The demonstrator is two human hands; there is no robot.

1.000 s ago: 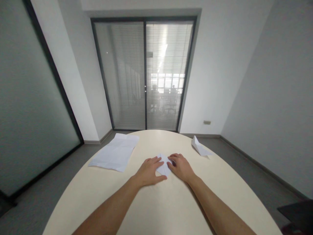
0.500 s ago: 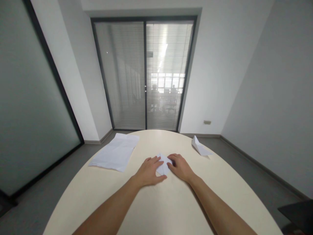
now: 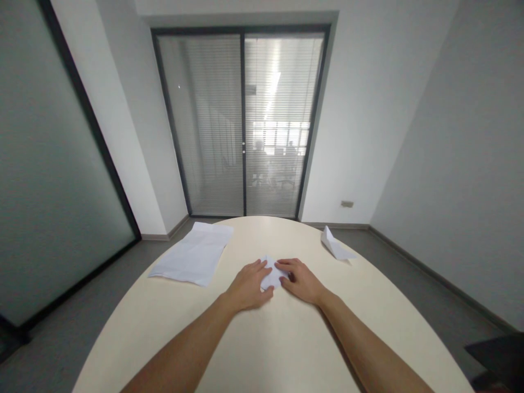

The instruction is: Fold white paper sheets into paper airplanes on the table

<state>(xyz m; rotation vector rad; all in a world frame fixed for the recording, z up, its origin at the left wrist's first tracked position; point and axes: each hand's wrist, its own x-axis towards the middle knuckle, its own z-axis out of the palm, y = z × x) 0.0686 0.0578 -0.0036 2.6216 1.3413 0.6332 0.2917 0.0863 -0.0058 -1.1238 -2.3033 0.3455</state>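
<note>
A small folded sheet of white paper (image 3: 268,279) lies on the table between my two hands. My left hand (image 3: 249,285) rests on its left side, fingers stretched and thumb apart near the lower edge. From the right, my right hand (image 3: 301,279) reaches onto the paper with bent fingers. Its index finger and thumb close around the right side, where a flap appears to be held. Part of the paper is hidden under the fingers of both hands.
Flat white sheets (image 3: 192,254) lie at the left of the round cream table (image 3: 262,349). A folded paper piece (image 3: 335,248) stands near the right edge. Beyond the table are glass doors with blinds (image 3: 243,125). A dark object (image 3: 499,355) shows at lower right.
My right index finger has moved left over the folded paper. My left thumb has drawn back slightly to the left and up. The paper's outline looks different, with the lower point no longer showing.
</note>
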